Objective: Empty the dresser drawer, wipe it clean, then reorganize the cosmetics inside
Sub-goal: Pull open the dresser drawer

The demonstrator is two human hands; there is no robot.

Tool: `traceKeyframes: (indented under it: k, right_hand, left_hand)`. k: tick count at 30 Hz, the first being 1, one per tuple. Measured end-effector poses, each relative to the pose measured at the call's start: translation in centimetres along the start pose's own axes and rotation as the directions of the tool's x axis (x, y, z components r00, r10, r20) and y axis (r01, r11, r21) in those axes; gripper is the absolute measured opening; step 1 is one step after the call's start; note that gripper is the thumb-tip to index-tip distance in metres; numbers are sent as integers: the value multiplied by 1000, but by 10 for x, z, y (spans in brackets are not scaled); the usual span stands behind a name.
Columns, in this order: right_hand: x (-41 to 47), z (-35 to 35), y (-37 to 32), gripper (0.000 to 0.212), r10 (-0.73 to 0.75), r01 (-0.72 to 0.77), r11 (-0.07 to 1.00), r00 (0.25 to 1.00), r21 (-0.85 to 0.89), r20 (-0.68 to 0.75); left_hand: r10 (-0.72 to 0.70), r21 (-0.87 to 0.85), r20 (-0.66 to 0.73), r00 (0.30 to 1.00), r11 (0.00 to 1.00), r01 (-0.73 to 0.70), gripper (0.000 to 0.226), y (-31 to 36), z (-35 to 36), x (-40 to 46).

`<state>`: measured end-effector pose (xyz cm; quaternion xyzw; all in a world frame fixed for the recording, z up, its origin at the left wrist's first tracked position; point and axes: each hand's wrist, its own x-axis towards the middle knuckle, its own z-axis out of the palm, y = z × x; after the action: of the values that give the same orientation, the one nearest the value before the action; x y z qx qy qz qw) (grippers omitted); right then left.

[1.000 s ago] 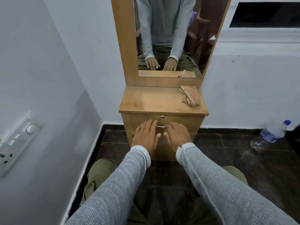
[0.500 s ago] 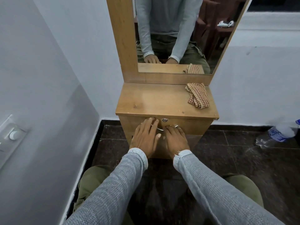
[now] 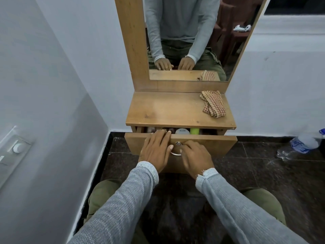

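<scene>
Two bare hands are at the front of a wooden dresser (image 3: 179,110) set against a white wall, with a tall mirror (image 3: 193,37) rising from its far edge. Dark stone floor (image 3: 263,173) runs beneath and to the right.

Drawer (image 3: 211,145): partly open, its front panel standing a little way nearer than the dresser body. A narrow strip of the interior shows under the worktop edge. Cosmetics in that strip: a grey round tin (image 3: 182,131) at centre, a yellow-green container (image 3: 194,131) just right of it, and pinkish and dark items at the left, too shadowed to identify.

Cloth (image 3: 213,106): checked, crumpled, lying on the far right of the worktop, apart from both hands.

Plastic bottle (image 3: 302,144): on its side on the floor at far right, by the wall.

Left hand (image 3: 155,151): fingers straight, lying flat over the drawer front, fingertips (image 3: 164,131) reaching over its top edge; nothing gripped.

Right hand (image 3: 196,158): fingers curled around the right side of the metal ring handle (image 3: 176,153), gripping it.

Lock (image 3: 178,144): small, round, just above the handle, between the two hands.
</scene>
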<state>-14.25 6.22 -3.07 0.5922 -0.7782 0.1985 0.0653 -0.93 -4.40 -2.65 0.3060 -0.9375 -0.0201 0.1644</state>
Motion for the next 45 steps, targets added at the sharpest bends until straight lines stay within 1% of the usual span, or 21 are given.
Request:
traceKeyframes:
  k: [2,4,5,8,11,15,18,20,23,25,28,30,33,38,41,45]
  right_hand:
    - [2,-17,-1,12,-11,12,1000,994,9,-110]
    - [6,-29,-1,18,13,-13,1000,991,1,-130]
    - [9,-34,-1,20,36,-36,999,994,6,-100]
    - [13,-42,-2,22,68,-71,997,992,17,110]
    - [10,-48,1,22,35,-56,993,981,106,189]
    - [11,-58,8,21,-30,-35,986,925,162,379]
    - [10,-65,9,19,-62,-43,976,886,214,459]
    - [7,-70,7,13,-59,-86,961,865,262,498]
    - [3,-74,5,11,-75,-117,945,829,304,555]
    - [0,-76,3,11,-97,-125,937,803,326,588]
    - [-5,-79,2,11,-119,-140,926,772,350,624]
    - [-9,-78,2,9,-134,-142,921,758,363,638]
    - [-14,-78,1,7,-157,-140,917,734,374,661]
    - [-27,-80,-5,5,-194,-134,910,701,393,687]
    - [-36,-78,-7,6,-177,-175,910,656,376,733]
    - [-40,-77,-8,3,-162,-150,927,665,343,729]
  left_hand:
    - [0,5,-9,1000,1000,0,47,2,-2,-5]
    - [-11,-9,-6,1000,1000,11,46,4,-3,-8]
    - [-18,-19,-1,1000,1000,18,45,4,-4,-10]
    - [-34,-51,-17,999,998,33,44,7,-8,-19]
    - [-21,-64,-28,999,998,19,42,9,-13,-26]
    - [-2,-99,-28,1000,995,-1,42,8,-23,-31]
    - [-18,-123,38,999,992,23,51,8,-32,-30]
    - [-35,-141,62,997,989,43,56,7,-36,-30]
    - [-60,-153,55,997,986,68,56,6,-42,-33]
    - [-70,-138,51,996,987,76,54,5,-46,-35]
    - [-100,-112,87,991,988,110,48,5,-49,-38]
    - [-105,-109,105,989,987,116,42,6,-50,-41]
    - [-110,-103,132,985,987,124,38,12,-55,-45]
    - [-136,-128,127,983,980,152,32,18,-58,-52]
    - [-138,-138,116,984,979,153,31,19,-56,-57]
    - [-148,-142,110,983,976,163,31,20,-56,-63]
